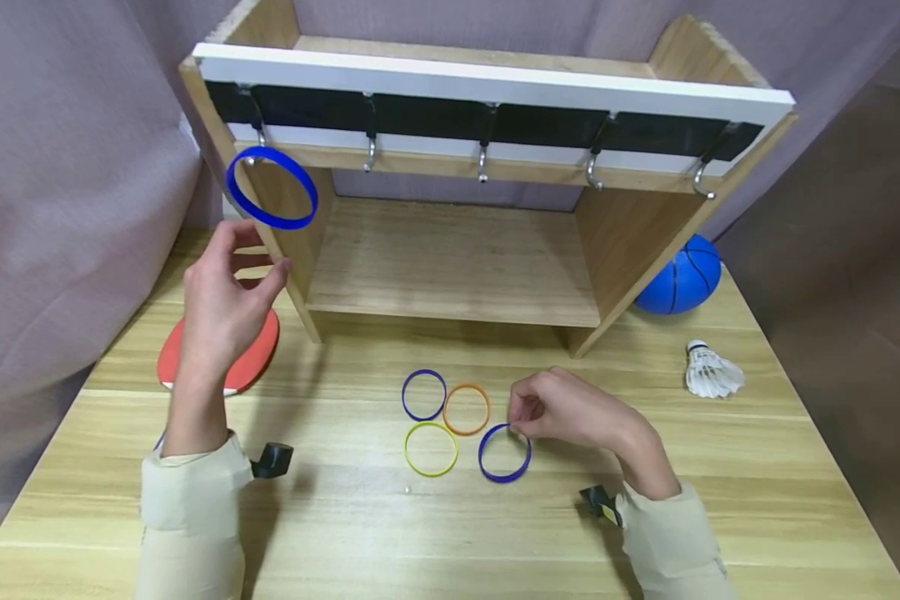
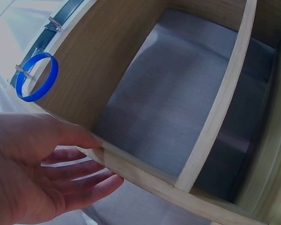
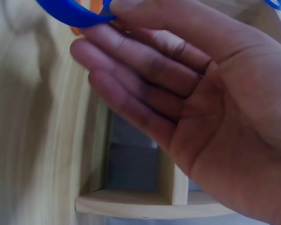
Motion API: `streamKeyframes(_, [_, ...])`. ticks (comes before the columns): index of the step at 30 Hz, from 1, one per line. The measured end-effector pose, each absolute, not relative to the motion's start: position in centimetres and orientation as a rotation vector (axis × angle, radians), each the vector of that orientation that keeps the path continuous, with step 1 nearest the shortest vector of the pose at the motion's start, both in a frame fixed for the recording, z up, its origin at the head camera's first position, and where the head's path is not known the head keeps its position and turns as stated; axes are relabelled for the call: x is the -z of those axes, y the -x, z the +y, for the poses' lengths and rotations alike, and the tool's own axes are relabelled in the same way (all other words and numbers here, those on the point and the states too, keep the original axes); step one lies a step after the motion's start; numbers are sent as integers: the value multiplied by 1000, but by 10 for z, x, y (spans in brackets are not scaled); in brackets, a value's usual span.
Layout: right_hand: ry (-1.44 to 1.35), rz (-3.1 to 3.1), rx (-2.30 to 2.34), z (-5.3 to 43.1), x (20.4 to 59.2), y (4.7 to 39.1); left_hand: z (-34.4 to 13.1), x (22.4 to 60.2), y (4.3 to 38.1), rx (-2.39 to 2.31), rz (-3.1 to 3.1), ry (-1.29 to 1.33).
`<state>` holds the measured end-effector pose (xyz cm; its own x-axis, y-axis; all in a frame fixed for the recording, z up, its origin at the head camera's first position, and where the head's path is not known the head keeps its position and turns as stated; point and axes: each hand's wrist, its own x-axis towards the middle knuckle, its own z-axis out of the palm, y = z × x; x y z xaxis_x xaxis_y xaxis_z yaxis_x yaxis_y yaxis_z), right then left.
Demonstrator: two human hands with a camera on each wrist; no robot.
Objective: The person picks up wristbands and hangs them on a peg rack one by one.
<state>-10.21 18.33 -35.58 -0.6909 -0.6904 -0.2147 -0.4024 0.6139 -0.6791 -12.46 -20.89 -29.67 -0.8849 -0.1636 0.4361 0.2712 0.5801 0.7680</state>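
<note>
Blue wristband point(image 1: 504, 478), lower centre of the head view, was tilted up, its upper edge pinched between the right hand's point(image 1: 573, 410) thumb and fingers! Just left of it lay an orange wristband point(image 1: 466, 433), a yellow wristband point(image 1: 431, 475) and a slim blue wristband point(image 1: 423, 372), close together on the tabletop point(image 1: 345, 533). Over at upper left, a hung blue wristband point(image 1: 288, 223) looped the end hook point(image 1: 261, 135); below it, the left hand point(image 1: 225, 296) straddled the wooden shelf unit's point(image 1: 450, 262) side edge, thumb inside, other fingers outside. At right sat a shuttlecock point(image 1: 712, 372).
</note>
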Motion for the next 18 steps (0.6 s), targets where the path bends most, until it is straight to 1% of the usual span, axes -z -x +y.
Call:
streamKeyframes(7, [987,2404,997,176,339,99,-210,296,124,1265,-2342,80])
streamKeyframes(12, [1055,2495,1238,151,317,101,-210,297,125,1265,-2340,87])
streamKeyframes(15, [1002,2505,1481,128,297,107,-209,297,125,1261,-2336,84])
streamKeyframes(18, [929,2419,1870,102,278,116,-209,297,125,1258,-2334,86])
